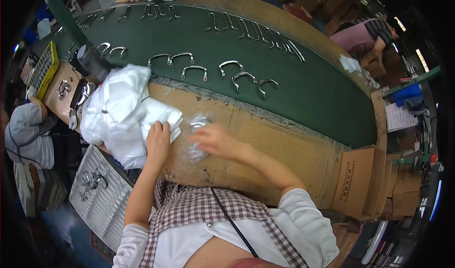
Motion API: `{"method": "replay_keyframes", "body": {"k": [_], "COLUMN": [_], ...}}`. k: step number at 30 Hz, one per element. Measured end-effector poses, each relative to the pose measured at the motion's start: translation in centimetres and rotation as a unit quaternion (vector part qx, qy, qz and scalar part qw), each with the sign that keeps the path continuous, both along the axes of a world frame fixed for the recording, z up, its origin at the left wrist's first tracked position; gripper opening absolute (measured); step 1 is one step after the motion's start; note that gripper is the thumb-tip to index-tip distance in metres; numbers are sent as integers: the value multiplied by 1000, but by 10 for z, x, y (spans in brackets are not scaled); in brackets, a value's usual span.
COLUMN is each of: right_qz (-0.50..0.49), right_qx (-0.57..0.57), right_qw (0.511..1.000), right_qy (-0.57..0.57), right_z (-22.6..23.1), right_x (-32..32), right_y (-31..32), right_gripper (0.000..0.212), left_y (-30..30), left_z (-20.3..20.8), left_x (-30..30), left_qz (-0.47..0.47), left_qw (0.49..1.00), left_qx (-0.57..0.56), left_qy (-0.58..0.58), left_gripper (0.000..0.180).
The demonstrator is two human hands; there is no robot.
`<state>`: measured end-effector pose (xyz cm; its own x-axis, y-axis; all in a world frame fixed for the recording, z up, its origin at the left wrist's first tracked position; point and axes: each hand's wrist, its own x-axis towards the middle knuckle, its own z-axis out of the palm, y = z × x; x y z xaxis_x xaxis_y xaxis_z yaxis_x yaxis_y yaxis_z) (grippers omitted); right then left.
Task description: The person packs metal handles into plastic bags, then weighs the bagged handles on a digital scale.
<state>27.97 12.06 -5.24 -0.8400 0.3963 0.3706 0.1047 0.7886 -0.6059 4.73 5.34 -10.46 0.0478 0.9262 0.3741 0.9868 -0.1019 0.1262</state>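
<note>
"My left hand (159,144) touches the white plastic bags (116,108); I can't tell whether it's gripping."
"And your right hand (214,141)?"
"Blurred, over a clear packet (199,122) on the cardboard (265,154); open or closed, I can't tell."
"The metal handles (195,68)?"
"Spread across the green surface (310,102) beyond the cardboard."

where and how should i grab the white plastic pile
Probably pinch the right end of the white plastic pile, coming from the right: that end looks flatter and juts toward the right hand, while the rest is bunched and bulky.
</note>
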Motion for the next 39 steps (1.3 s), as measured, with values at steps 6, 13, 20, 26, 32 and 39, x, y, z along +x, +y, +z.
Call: {"method": "replay_keyframes", "body": {"k": [6, 13, 20, 26, 32, 39], "right_qz": [-419, -399, -308, -358, -178, -139], "right_qx": [181, 155, 130, -83, -492, -651], "right_qw": [889, 868, 909, 927, 819, 692], "right_qy": [-37, -251, -249, 78, 238, 279], "right_z": [-3, -47, -43, -20, 45, 50], "right_x": [95, 169, 183, 125, 9, -41], "right_y": [120, 119, 40, 29, 33, 11], "right_gripper": [27, 52, 15, 15, 10, 10], "left_y": [-2, -7, 5, 7, -1, -16], "left_z": [-1, -5, -1, 21, 49, 90], "left_x": [-19, -27, 7, -4, -13, 23], "left_qz": [34, 88, 54, 52, 41, -56], "left_qw": [993, 988, 988, 975, 917, 926], "left_qx": [-85, -37, -121, 6, 128, 127], "left_qy": [-75, -121, -76, -216, -377, -350], "left_gripper": [17, 17, 9, 17, 7, 3]}}
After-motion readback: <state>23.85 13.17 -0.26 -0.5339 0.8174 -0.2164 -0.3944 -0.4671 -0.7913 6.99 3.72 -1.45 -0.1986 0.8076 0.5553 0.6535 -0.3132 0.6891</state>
